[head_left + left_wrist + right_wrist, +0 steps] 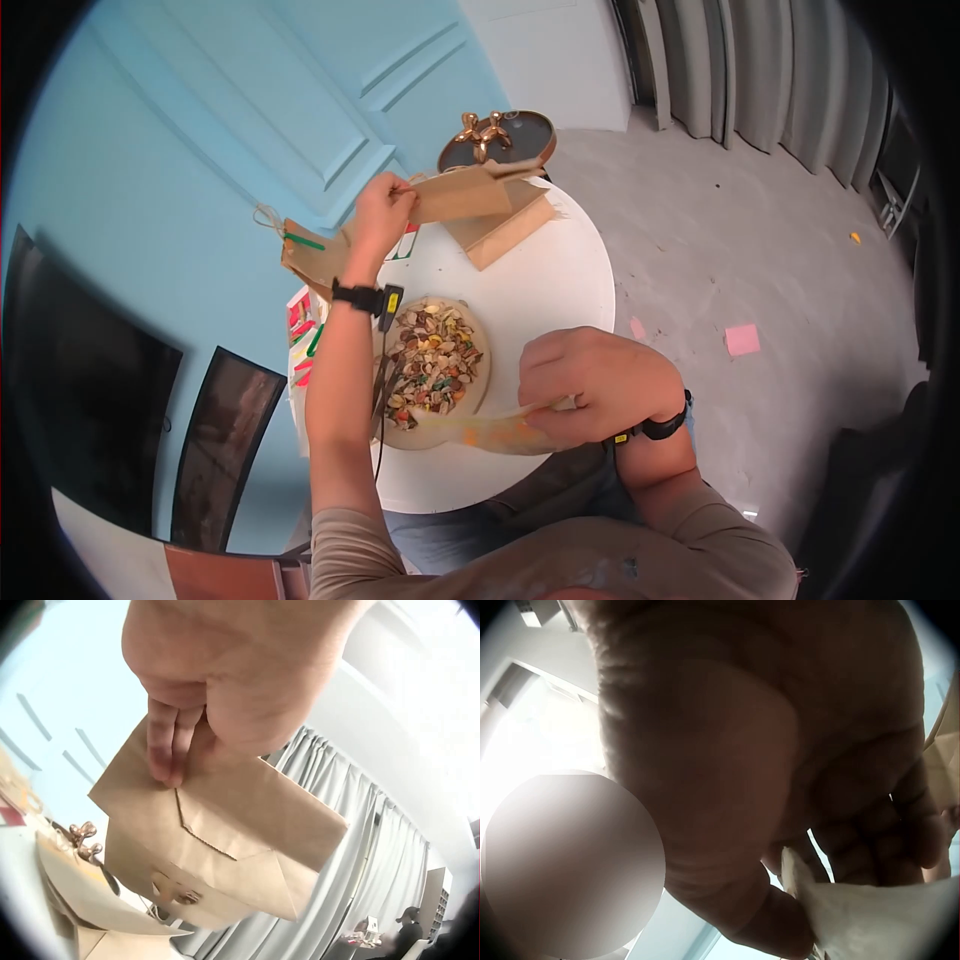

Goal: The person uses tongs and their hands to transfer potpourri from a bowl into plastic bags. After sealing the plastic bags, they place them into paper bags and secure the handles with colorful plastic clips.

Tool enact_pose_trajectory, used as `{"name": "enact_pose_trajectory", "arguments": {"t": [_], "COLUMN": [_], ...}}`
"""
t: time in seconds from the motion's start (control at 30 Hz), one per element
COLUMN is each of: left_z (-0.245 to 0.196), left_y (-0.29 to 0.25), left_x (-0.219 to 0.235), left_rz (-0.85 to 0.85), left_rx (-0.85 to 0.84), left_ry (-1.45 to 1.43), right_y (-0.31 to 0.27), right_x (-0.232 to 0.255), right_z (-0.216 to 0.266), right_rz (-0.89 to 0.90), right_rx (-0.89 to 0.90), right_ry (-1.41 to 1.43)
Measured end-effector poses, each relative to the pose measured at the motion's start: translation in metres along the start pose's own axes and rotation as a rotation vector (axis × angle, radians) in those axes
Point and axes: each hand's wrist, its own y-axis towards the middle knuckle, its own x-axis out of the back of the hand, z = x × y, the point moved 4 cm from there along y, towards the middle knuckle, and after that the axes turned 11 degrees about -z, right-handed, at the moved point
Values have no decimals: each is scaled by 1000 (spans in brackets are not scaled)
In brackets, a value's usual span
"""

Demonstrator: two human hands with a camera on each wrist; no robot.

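Observation:
My left hand point(380, 218) grips a brown paper bag point(455, 197) by its edge over the far side of the table. In the left wrist view, a twine handle and a small printed mark show on that paper bag point(225, 881). Near the table's front right, my right hand point(605, 385) pinches the edge of a pale, see-through pouch point(500, 434) with orange patches. The pouch stretches left, overlapping the near rim of a round tray point(483, 355). A colourful mix of dried pieces point(440, 355) covers the tray.
Another brown paper bag point(312, 262) with twine and a green strip stands at the table's left. Red and green packaging point(300, 320) lies beside it. A dark round stand point(530, 135) with a shiny balloon-dog figure point(482, 135) is beyond the white table point(580, 270).

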Motion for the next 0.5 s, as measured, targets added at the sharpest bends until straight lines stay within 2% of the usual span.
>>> {"name": "enact_pose_trajectory", "arguments": {"t": [0.1, 0.23, 0.3, 0.4, 0.5], "left_z": [-15, -54, -68, -71, -81], "left_y": [-38, -115, -157, -220, -271], "left_x": [65, 151, 185, 221, 237], "left_rz": [-90, -282, -383, -538, -570], "left_rx": [-14, -123, -45, 16, 91], "left_ry": [-168, -260, -360, -358, -428], "right_y": [-1, -1, 1, 4, 6], "right_x": [6, 9, 10, -1, -15], "right_z": [-2, -12, -11, -7, -6], "right_rz": [-62, -94, -59, -37, -12], "right_rx": [8, -35, -90, -135, -79], "right_ry": [109, 211, 221, 232, 177]}}
